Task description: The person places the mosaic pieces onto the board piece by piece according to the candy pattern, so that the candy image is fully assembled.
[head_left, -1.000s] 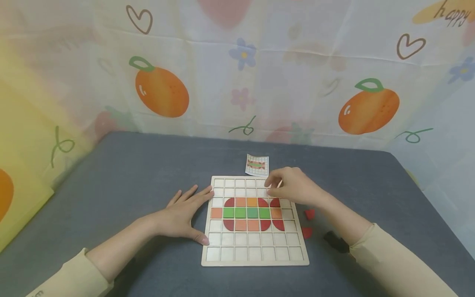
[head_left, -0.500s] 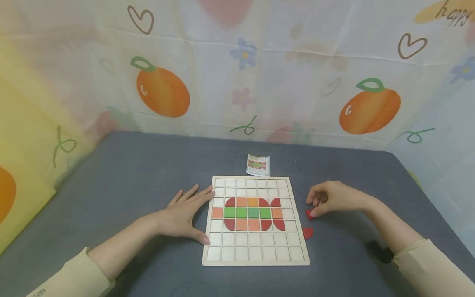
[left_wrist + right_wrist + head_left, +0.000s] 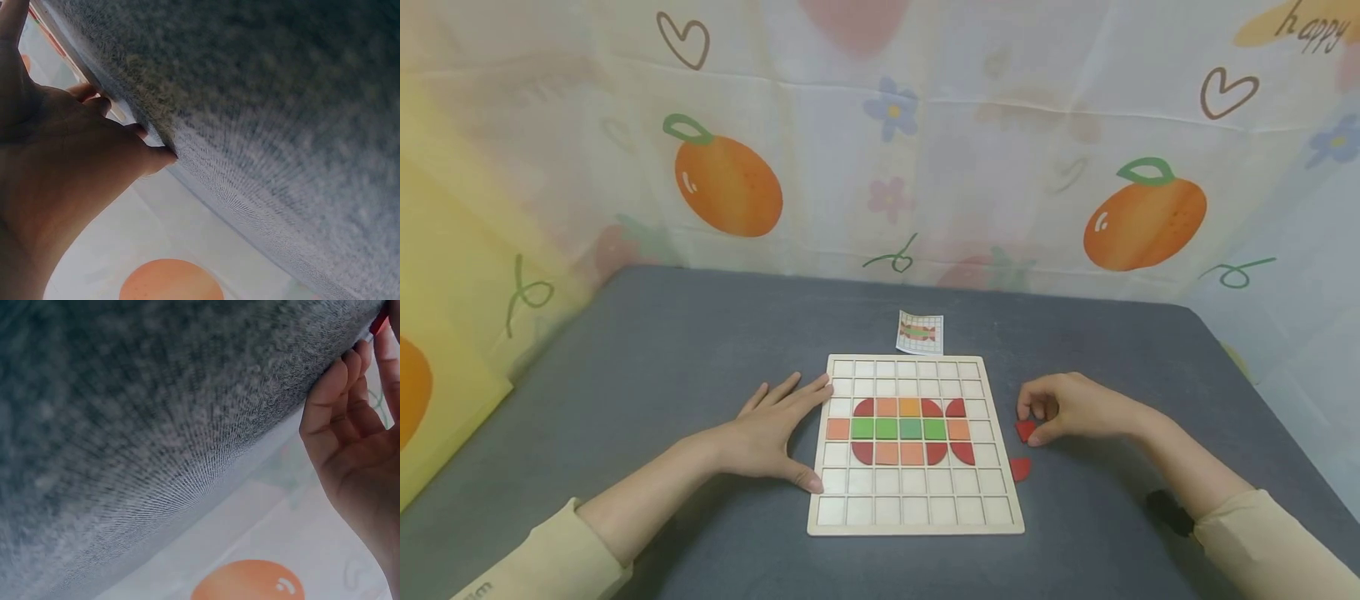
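A pale wooden grid board (image 3: 917, 517) lies flat on the table. Coloured tiles fill part of it: green squares (image 3: 886, 429) in a row, salmon and orange squares, and red quarter-round tiles (image 3: 864, 453) at the corners. My left hand (image 3: 760, 437) rests along the board's left edge with fingers spread, thumb and fingertips touching the frame. Off the board's right side, my right hand (image 3: 1078, 408) pinches a small red tile (image 3: 1026, 431) between thumb and index finger at the tabletop. The right wrist view shows a bit of the red tile (image 3: 379, 320) by the fingertips.
Another red quarter-round tile (image 3: 1020, 469) lies against the board's right edge. Behind the board sits a small printed card (image 3: 919, 333) with a candy-like grid pattern. A patterned cloth (image 3: 1000, 125) hangs behind the dark grey table (image 3: 737, 317).
My right hand has moved from above the board's upper right to the red tile beside it, fingers closing on the tile. The left hand has stayed on the board's edge.
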Tool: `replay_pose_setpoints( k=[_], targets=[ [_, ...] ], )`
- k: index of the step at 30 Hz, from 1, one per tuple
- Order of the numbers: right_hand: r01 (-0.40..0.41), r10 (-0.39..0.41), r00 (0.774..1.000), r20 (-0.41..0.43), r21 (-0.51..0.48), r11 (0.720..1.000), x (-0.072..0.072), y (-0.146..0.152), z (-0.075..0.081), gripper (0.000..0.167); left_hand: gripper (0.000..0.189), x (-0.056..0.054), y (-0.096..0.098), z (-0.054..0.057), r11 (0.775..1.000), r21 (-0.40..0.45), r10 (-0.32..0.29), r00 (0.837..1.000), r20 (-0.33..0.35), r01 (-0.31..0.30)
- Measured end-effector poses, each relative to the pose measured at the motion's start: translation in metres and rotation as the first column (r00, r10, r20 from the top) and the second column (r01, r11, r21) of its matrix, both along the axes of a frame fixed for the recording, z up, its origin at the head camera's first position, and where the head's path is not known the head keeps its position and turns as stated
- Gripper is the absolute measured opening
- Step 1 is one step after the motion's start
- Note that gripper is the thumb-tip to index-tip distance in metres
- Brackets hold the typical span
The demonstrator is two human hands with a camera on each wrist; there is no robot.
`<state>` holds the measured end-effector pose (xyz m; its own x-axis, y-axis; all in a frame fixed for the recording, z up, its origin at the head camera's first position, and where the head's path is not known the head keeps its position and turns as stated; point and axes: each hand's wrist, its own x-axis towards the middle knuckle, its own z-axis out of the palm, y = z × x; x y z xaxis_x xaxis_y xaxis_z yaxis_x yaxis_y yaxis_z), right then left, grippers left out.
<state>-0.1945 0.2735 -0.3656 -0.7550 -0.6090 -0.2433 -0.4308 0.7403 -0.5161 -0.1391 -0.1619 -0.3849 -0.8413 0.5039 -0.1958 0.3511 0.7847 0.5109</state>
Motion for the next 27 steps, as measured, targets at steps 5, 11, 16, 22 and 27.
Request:
replay_pose_setpoints(
  k=[5,11,16,22,27],
  targets=[
    [0.020,-0.020,0.999,0.025,-0.008,1.000,0.000,0.000,0.001,0.026,0.121,0.000,0.000,0.000,1.000,-0.003,0.000,1.000,0.003,0.000],
    [0.023,-0.023,1.000,0.017,-0.019,1.000,-0.002,-0.002,0.005,0.023,0.121,0.000,0.000,0.000,1.000,-0.002,0.000,1.000,-0.002,0.000],
    [0.048,-0.050,0.998,-0.043,-0.049,0.998,-0.003,-0.010,0.007,0.021,0.121,0.000,0.000,-0.002,1.000,-0.007,0.003,1.000,-0.003,-0.003],
    [0.077,-0.084,0.995,-0.051,-0.139,0.987,-0.005,-0.031,0.010,0.013,0.121,0.000,0.000,-0.002,1.000,-0.006,0.005,1.000,-0.002,-0.005],
    [0.137,-0.121,0.990,0.077,-0.270,0.953,-0.006,-0.056,0.013,0.011,0.121,0.000,0.000,0.000,1.000,-0.009,0.006,1.000,0.002,-0.006]
  ],
)
